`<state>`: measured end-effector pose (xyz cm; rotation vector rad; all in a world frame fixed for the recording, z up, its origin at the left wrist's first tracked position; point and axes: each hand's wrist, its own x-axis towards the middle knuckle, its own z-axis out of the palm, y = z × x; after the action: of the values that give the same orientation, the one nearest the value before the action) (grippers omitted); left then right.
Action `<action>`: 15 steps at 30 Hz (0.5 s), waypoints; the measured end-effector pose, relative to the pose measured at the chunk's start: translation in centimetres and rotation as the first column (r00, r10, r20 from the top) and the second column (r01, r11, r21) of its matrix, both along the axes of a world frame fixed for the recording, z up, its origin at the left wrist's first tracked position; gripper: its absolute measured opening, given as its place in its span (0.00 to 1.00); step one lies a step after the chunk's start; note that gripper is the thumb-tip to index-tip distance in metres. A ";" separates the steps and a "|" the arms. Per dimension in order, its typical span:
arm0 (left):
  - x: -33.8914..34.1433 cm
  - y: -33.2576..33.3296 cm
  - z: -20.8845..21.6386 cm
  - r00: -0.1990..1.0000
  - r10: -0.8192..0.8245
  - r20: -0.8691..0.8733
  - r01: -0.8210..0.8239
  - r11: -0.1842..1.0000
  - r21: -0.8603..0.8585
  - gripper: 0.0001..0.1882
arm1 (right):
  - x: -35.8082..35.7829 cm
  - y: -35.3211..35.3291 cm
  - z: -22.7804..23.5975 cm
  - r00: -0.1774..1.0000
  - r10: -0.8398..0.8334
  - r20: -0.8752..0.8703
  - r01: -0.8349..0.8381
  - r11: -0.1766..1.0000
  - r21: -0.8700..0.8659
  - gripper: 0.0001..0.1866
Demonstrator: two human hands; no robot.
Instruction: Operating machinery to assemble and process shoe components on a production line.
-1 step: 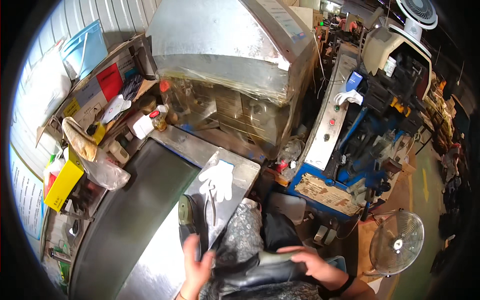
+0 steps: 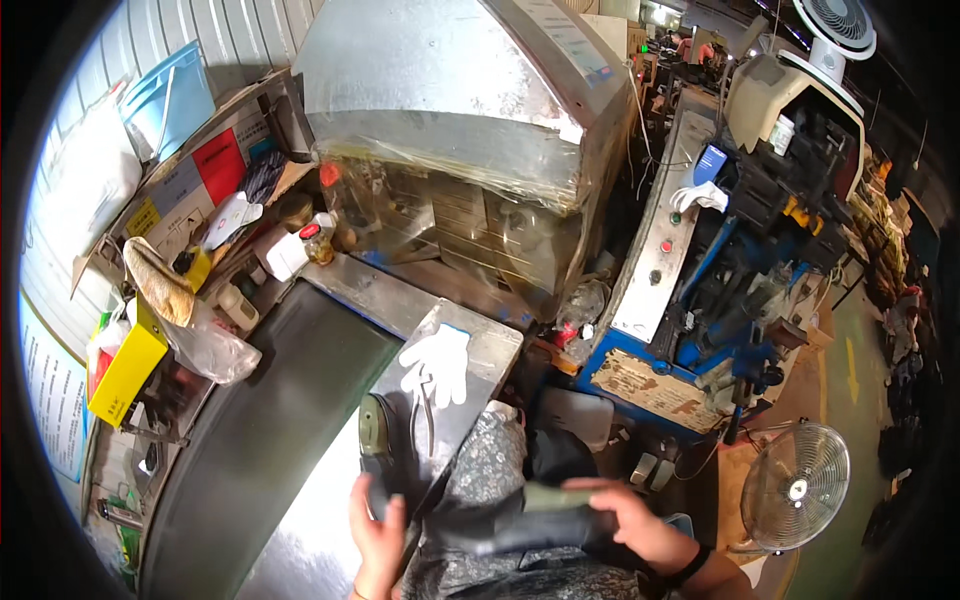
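Note:
A black shoe (image 2: 376,462) with an olive-green section at its far end lies lengthwise on the metal bench. My left hand (image 2: 376,540) has its fingers and thumb closed around the shoe's near end. Across my lap lies a second black shoe (image 2: 545,528), also with an olive-green part on top and smeared by motion. My right hand (image 2: 640,525) grips that one at its right end, fingers over the top. White gloves (image 2: 438,362) rest on the bench beyond the first shoe, with a thin curved metal tool (image 2: 430,425) next to them.
A dark conveyor belt (image 2: 270,430) runs at left, leading to a metal hooded machine (image 2: 440,110). Left shelves hold a yellow box (image 2: 130,360), bottles and bags. At right stand a blue-framed machine (image 2: 640,375) and a floor fan (image 2: 797,490). A patterned cloth (image 2: 490,460) covers my lap.
My left hand has shifted slightly left around the bench shoe's near end. The shoe in my right hand has turned and risen a little.

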<state>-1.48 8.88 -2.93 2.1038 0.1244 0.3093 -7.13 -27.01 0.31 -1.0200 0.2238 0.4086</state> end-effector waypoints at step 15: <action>6.7 3.8 -5.2 0.957 -0.045 -0.285 -0.005 0.985 -0.170 0.41 | 25.6 12.7 -11.1 0.830 0.250 0.498 0.015 0.883 -0.469 0.19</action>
<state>5.20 12.66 -8.10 1.9678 0.2915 -0.0236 18.46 -14.28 -10.81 -1.5829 -0.2855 0.1591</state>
